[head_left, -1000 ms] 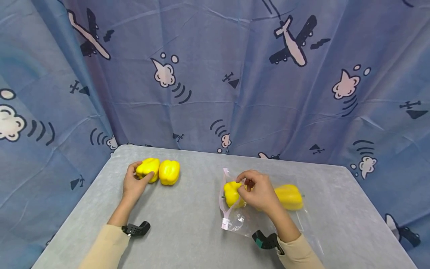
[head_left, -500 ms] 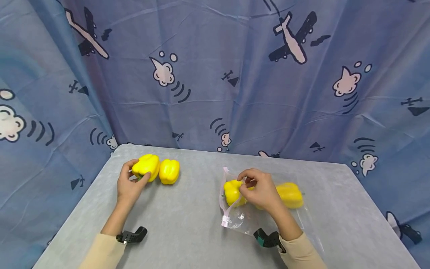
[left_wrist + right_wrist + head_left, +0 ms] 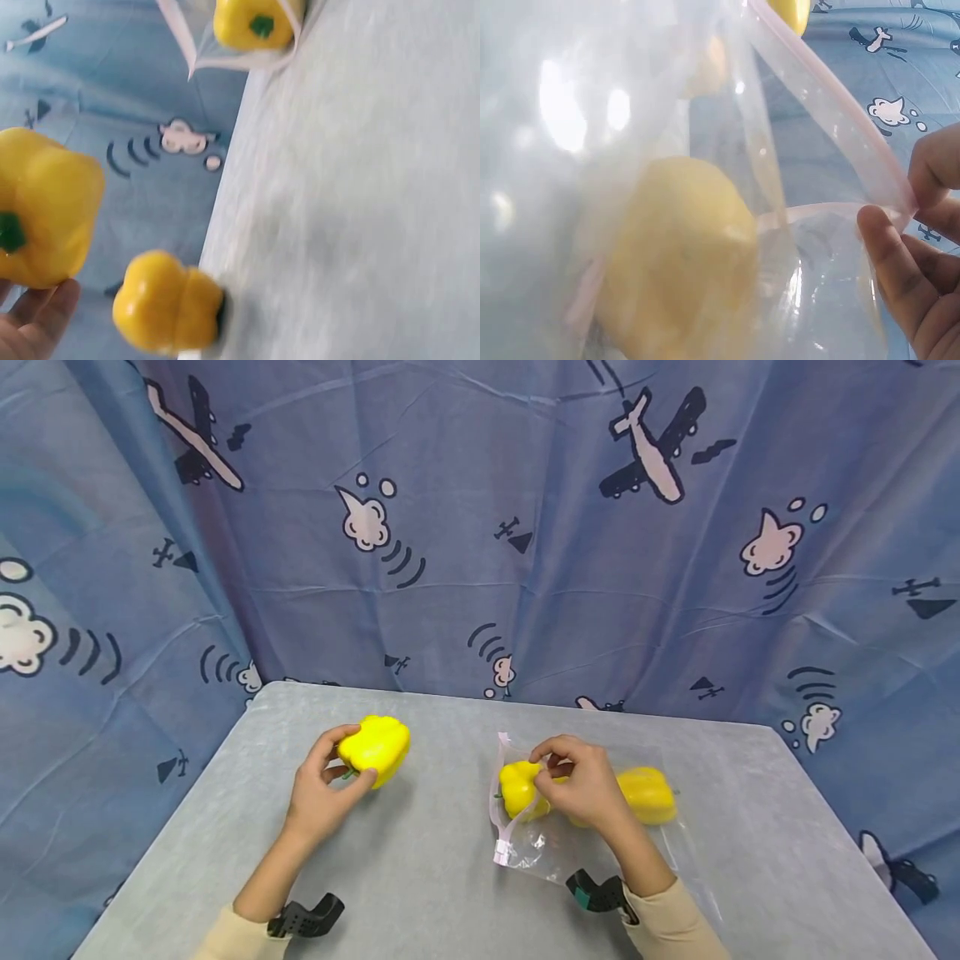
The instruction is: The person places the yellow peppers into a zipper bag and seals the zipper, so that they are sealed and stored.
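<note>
A yellow bell pepper (image 3: pixel 381 745) is in the grip of my left hand (image 3: pixel 318 797), its green stem (image 3: pixel 10 231) toward the palm. A second loose pepper (image 3: pixel 169 304) shows in the left wrist view; in the head view the held one hides it. My right hand (image 3: pixel 585 781) pinches the pink rim (image 3: pixel 832 71) of a clear zip bag (image 3: pixel 543 856), whose mouth stands apart and faces left. Inside the bag, one pepper (image 3: pixel 517 792) lies near the mouth and another (image 3: pixel 647 797) lies deeper. The hand hides part of the bag between them.
The pale grey table (image 3: pixel 442 893) carries everything. A blue patterned curtain (image 3: pixel 442 635) hangs behind its far edge. On the bag's near mouth corner sits a white slider (image 3: pixel 502 852). Black wrist devices (image 3: pixel 306 917) are on both arms.
My left hand has lifted its pepper off the table and carried it right, in front of the other loose one. The right hand has stayed at the bag's rim.
</note>
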Action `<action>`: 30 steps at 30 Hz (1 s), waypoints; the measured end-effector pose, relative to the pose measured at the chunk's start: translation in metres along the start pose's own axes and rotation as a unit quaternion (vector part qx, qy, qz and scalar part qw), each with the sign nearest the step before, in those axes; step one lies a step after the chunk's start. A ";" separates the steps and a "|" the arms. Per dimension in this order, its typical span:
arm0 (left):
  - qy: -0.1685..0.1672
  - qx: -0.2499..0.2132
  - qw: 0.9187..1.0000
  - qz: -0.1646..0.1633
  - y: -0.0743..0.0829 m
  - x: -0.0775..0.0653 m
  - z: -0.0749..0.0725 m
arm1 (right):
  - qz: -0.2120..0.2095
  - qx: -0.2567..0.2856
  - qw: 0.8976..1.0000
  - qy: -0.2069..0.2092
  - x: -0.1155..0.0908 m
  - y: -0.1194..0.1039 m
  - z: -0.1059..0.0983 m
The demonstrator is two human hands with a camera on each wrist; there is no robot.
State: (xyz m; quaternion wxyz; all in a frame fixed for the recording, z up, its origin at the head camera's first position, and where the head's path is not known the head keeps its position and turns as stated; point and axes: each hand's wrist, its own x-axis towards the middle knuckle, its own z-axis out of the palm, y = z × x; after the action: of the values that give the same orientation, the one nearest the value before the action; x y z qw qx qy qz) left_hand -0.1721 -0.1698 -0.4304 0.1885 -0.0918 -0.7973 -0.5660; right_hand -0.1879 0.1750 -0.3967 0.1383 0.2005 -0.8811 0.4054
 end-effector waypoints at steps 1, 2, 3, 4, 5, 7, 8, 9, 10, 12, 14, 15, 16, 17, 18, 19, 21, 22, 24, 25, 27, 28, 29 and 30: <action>-0.010 -0.004 1.000 0.003 0.002 -0.001 0.003 | -0.001 -0.002 1.000 0.000 0.000 0.000 0.000; -0.019 -0.008 1.000 0.004 0.003 -0.003 0.007 | -0.003 -0.005 1.000 0.001 0.000 -0.001 0.000; -0.028 -0.012 1.000 0.004 0.005 -0.004 0.010 | -0.005 -0.007 1.000 0.001 0.001 -0.001 0.000; -0.036 -0.014 0.999 0.006 0.006 -0.005 0.013 | -0.007 -0.009 1.000 0.002 0.001 -0.001 0.000; -0.047 -0.015 0.999 0.007 0.007 -0.006 0.016 | -0.008 -0.010 1.000 0.003 0.001 -0.001 0.000; -0.067 -0.017 0.998 0.012 0.008 -0.009 0.023 | -0.007 -0.009 1.000 0.003 0.001 -0.002 -0.001; -0.078 -0.019 0.997 0.014 0.008 -0.010 0.026 | -0.005 -0.009 1.000 0.003 0.001 -0.002 -0.001; -0.090 -0.022 0.996 0.015 0.008 -0.011 0.030 | -0.003 -0.009 1.000 0.004 0.001 -0.003 -0.001; -0.102 -0.026 0.994 0.016 0.008 -0.011 0.033 | -0.001 -0.009 1.000 0.004 0.001 -0.003 -0.002; -0.124 -0.035 0.992 0.014 0.009 -0.012 0.040 | 0.004 -0.008 1.000 0.004 0.000 -0.003 -0.002; -0.146 -0.051 0.988 0.008 0.008 -0.013 0.047 | 0.005 -0.010 1.000 0.004 0.000 -0.004 -0.003; -0.156 -0.060 0.986 0.005 0.008 -0.013 0.051 | 0.005 -0.010 1.000 0.005 0.000 -0.004 -0.003; -0.165 -0.068 0.984 0.002 0.008 -0.013 0.054 | 0.005 -0.011 1.000 0.005 0.000 -0.004 -0.003; -0.174 -0.077 0.982 0.002 0.007 -0.013 0.057 | 0.004 -0.011 1.000 0.006 0.000 -0.004 -0.003; -0.184 -0.086 0.979 0.002 0.006 -0.013 0.060 | 0.002 -0.013 1.000 0.007 0.000 -0.004 -0.002; -0.192 -0.095 0.977 0.003 0.005 -0.012 0.063 | 0.000 -0.014 1.000 0.008 0.000 -0.004 -0.002; -0.207 -0.110 0.972 0.007 0.004 -0.011 0.068 | -0.001 -0.016 1.000 0.010 0.000 -0.004 -0.002; -0.213 -0.117 0.970 0.009 0.003 -0.010 0.071 | -0.003 -0.017 1.000 0.010 0.000 -0.004 -0.002; -0.224 -0.127 0.966 0.012 0.001 -0.009 0.075 | -0.006 -0.018 1.000 0.011 0.001 -0.005 -0.001; -0.229 -0.132 0.964 0.011 0.001 -0.008 0.077 | -0.006 -0.019 1.000 0.011 0.001 -0.005 -0.001; -0.239 -0.137 0.961 0.011 0.000 -0.006 0.081 | -0.006 -0.018 1.000 0.011 0.002 -0.005 -0.001; -0.242 -0.138 0.960 0.010 -0.001 -0.006 0.083 | -0.006 -0.018 1.000 0.010 0.002 -0.005 -0.001; -0.246 -0.140 0.959 0.008 -0.001 -0.005 0.085 | -0.006 -0.017 1.000 0.009 0.002 -0.004 -0.001; -0.249 -0.142 0.958 0.010 -0.001 -0.005 0.087 | -0.005 -0.018 1.000 0.008 0.002 -0.004 -0.001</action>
State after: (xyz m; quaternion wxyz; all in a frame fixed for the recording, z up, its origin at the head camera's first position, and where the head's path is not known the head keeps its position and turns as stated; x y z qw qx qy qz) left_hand -0.1855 -0.0882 -0.4584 -0.0254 -0.2633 -0.7294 -0.6309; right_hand -0.1875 0.1727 -0.3928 0.1513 0.1987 -0.8860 0.3906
